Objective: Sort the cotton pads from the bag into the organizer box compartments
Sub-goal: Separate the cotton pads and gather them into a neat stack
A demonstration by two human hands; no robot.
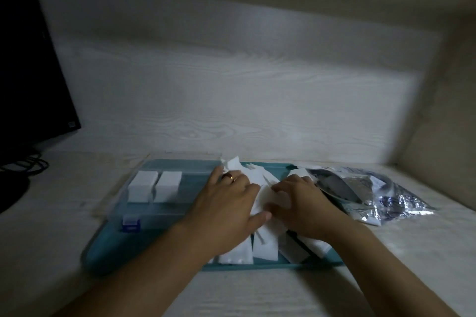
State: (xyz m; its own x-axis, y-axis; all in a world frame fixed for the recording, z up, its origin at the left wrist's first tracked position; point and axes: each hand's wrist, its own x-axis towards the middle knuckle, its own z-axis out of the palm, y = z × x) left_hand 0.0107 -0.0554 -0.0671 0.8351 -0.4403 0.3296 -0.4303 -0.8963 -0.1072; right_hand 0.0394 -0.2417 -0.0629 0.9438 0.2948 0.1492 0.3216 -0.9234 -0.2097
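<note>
The fingers (283, 188) of the right hand (306, 203) curl into a loose heap of white cotton pads (260, 183), gripping some; the left hand (229, 203), wearing a ring (228, 176), lies on the heap with fingers nearly straight. The heap covers the right side of the teal tray (108, 247). Two neat pad stacks (154, 186) fill compartments of the clear organizer box (180, 165) at left. The crumpled bag (381, 195) lies on the counter (257, 291), just right.

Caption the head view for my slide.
Both hands gather loose cotton pads beside two stacks in the organizer box.
</note>
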